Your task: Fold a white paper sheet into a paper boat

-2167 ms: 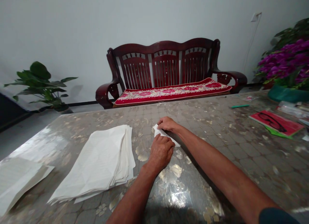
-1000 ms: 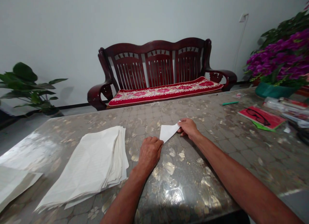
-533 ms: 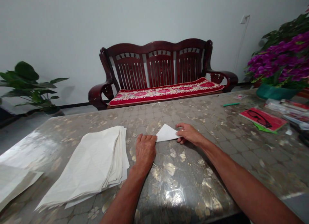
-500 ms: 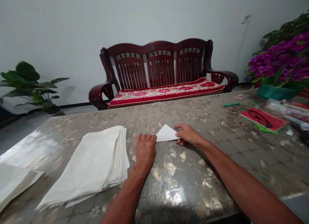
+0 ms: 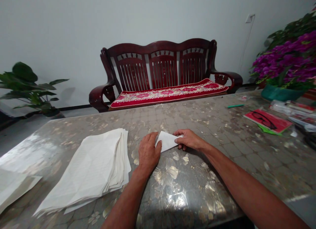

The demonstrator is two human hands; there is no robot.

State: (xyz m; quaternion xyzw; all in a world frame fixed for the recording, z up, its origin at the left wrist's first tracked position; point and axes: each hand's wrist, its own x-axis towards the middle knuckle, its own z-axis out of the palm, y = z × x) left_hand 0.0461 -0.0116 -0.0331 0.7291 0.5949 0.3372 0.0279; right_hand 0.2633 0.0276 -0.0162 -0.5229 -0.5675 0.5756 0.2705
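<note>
A small folded piece of white paper (image 5: 167, 140), roughly triangular, lies between my two hands over the table. My left hand (image 5: 149, 150) grips its left end, thumb on top and fingers behind the edge. At the other end my right hand (image 5: 188, 139) pinches the right corner between thumb and fingers. Parts of both paper ends are hidden by my fingers. Left of my left hand rests a thick stack of white paper sheets (image 5: 86, 169) with uneven edges.
The table (image 5: 202, 183) has a shiny flower-patterned cover. More paper (image 5: 14, 186) lies at the far left. On the right are a green pen (image 5: 235, 106), glasses (image 5: 264, 118) on a red booklet (image 5: 281, 122), and a purple flower pot (image 5: 278, 93). A wooden bench (image 5: 163, 62) stands behind.
The folded paper has turned, its right end swinging up and its left end dropping slightly. My left thumb has come onto the paper, and the right hand has shifted a little left.
</note>
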